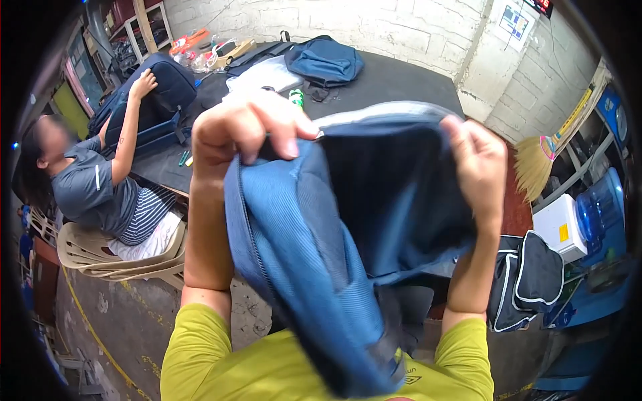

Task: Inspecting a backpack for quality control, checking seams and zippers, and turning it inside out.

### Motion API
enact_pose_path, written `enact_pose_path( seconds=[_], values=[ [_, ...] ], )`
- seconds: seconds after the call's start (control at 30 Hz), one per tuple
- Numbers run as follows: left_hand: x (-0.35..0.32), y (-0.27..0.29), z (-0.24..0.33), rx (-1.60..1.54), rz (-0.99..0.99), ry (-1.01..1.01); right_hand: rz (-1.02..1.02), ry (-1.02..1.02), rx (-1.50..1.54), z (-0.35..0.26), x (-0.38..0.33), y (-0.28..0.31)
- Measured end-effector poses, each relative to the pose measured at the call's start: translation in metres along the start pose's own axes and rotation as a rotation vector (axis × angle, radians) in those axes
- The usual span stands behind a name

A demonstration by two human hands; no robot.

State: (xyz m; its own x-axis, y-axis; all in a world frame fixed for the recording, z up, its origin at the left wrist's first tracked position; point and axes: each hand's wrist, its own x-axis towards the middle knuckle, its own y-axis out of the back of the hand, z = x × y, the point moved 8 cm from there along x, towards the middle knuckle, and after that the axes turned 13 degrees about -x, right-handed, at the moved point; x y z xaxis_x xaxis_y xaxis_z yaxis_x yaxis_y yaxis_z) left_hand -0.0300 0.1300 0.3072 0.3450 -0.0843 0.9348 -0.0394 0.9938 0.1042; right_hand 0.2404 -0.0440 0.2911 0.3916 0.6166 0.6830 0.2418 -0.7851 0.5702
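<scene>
I hold a blue fabric backpack [314, 234] up in front of my chest. My left hand [244, 127] grips its upper left edge, fingers curled over the fabric. The upper right edge is pinched in my right hand [480, 164]. The bag's opening with a grey trim faces me, and a zipper line runs down its left side. Its lower part hangs against my yellow shirt.
A dark table [394, 80] stands ahead with another blue backpack [326, 61] and light cloth [262, 75]. At the left a seated person [100, 180] on stacked plastic chairs handles a blue bag [160, 93]. A black bag [526, 281], a broom [535, 164] and a water jug [600, 207] are at the right.
</scene>
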Motion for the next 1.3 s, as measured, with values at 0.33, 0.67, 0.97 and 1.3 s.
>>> enact_pose_path(
  seconds=[0.33,0.67,0.97,1.3],
  values=[
    [0.006,0.027,0.008,1.216,-0.187,-0.026,0.766,-0.182,0.273,0.047,0.035,0.115],
    [-0.081,-0.042,-0.046,0.929,0.034,0.527,-0.09,0.19,0.349,-0.072,-0.015,-0.063],
    [-0.265,-0.005,-0.15,-0.083,0.721,0.88,-0.906,0.72,0.543,-0.188,-0.165,-0.138],
    [-0.202,-0.051,-0.102,0.265,0.693,0.956,0.094,0.336,-0.028,-0.07,-0.04,-0.039]
  ],
)
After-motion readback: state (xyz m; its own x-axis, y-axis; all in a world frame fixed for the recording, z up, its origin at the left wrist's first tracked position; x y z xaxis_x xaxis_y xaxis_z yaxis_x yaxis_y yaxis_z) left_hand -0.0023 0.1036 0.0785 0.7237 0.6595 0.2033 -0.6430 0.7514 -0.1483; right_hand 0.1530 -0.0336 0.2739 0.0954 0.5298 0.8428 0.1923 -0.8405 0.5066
